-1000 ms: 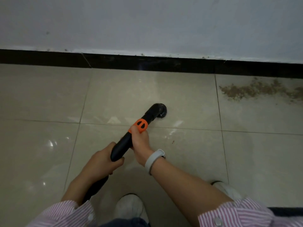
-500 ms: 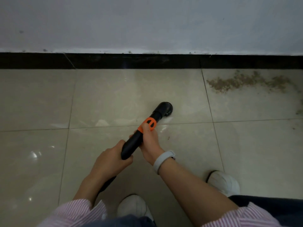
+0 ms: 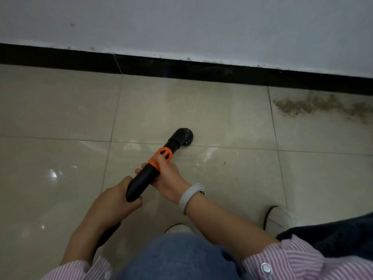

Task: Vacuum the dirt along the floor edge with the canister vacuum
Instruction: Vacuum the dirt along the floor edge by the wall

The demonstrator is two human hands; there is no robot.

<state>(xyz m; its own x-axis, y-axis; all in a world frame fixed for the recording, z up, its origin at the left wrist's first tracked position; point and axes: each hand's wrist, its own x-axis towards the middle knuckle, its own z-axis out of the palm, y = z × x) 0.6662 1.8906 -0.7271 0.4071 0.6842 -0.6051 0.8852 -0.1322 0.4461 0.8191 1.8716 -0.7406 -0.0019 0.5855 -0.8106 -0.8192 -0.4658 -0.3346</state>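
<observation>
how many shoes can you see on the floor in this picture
2. One white shoe stands at the lower right, beside the right forearm. The toe of the other shoe peeks out at bottom centre; a blue-clad knee hides most of it.

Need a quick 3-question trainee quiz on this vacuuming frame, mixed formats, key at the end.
1. True or false: the vacuum nozzle is sitting on the dirt patch.
2. Which hand grips the wand at the orange collar? A) left hand B) right hand C) neither
3. Fill in: the dirt lies on the floor just below the black ____ at the foot of the wall.

Key
1. False. The nozzle rests on bare tile, well to the left of the dirt.
2. B. The right hand holds by the collar; the left hand grips the wand's rear end.
3. Baseboard.
</observation>
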